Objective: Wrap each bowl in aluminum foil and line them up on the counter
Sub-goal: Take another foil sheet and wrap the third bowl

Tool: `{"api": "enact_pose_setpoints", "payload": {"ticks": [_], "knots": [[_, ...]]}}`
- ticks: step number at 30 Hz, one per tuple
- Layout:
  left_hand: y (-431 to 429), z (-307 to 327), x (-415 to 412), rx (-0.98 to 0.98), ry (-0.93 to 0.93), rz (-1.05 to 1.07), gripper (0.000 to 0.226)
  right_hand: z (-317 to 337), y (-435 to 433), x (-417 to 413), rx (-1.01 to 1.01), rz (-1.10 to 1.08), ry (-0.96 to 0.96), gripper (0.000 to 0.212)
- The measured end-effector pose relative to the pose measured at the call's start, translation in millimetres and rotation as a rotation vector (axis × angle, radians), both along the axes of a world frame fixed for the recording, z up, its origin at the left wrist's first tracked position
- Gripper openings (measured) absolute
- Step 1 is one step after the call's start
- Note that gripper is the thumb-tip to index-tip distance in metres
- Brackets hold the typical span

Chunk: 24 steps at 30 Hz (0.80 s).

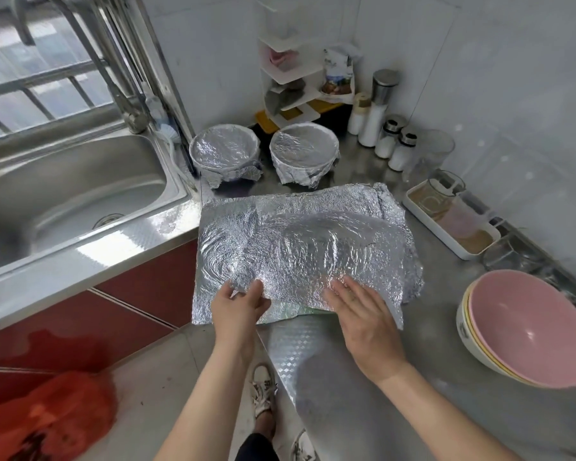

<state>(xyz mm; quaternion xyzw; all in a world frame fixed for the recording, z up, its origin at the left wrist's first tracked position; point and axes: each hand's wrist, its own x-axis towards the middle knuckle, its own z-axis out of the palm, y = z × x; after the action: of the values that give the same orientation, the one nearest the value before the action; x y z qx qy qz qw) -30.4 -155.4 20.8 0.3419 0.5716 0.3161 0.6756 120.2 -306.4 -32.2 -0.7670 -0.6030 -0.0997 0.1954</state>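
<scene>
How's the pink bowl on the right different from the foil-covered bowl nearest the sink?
The pink bowl is bare and open; the foil-covered bowl has foil stretched over its mouth. The pink bowl is nested in a stack, near right; the foil-covered bowl stands singly at the back. Both sit on the counter.

— Foil items?
— Large crinkled silver aluminium foil sheet (306,241): bright silver-grey, fine crumpled glitter. Left foil-wrapped round bowl (225,151) and right foil-wrapped round bowl (304,151): same silver.
— Unwrapped stock?
— Stacked round ceramic bowls (526,327): top one pink inside; beneath it, a yellow rim line and a cream outer wall.
— Surfaces?
— Brushed stainless-steel desk (429,344): dull grey, with a diamond-embossed checker strip along the front edge. Glossy cabinet fronts (140,294): dark red. Stainless-steel sink (64,194): silver-grey.
— Sundries?
— Mesh plastic bag (47,420): orange-red. Rectangular tray (433,230): white, brown inside. Canvas shoe (263,390): white, dark markings.
</scene>
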Motion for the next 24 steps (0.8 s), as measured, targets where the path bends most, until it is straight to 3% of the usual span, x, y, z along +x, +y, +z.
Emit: {"api": "enact_pose_setpoints", "payload": {"ticks": [6,10,13,15,17,19,20,22,24], "knots": [[-9,-11,-8,0.043,0.027,-0.017,0.073,2,-8,2,-0.015,0.029,0.013,0.050],[-12,-11,-9,0.024,-0.010,-0.016,0.075,-2,-14,5,0.028,0.022,0.047,0.047],[-10,-13,-14,0.051,0.100,-0.045,0.066,-4,-14,1,0.077,0.017,0.047,0.049],[-7,-12,-17,0.239,0.370,-0.101,0.069,-4,-15,-1,0.097,0.028,0.032,0.050],[-6,-7,-16,0.674,0.626,-0.194,0.068,-3,-16,-1,0.133,0.036,0.034,0.048],[-8,-2,-7,1.093,0.657,-0.469,0.051,0,-16,-1,0.182,0.045,0.056,0.043],[-9,-3,0,1.210,0.626,-0.662,0.042,2,-15,-1,0.202,0.048,0.064,0.040],[-13,-7,11,1.360,0.600,-0.966,0.033,7,-12,-1,0.205,0.051,0.077,0.031],[-15,-12,17,1.447,0.591,-1.087,0.035,9,-12,-1,0.195,0.036,0.069,0.021]]}}
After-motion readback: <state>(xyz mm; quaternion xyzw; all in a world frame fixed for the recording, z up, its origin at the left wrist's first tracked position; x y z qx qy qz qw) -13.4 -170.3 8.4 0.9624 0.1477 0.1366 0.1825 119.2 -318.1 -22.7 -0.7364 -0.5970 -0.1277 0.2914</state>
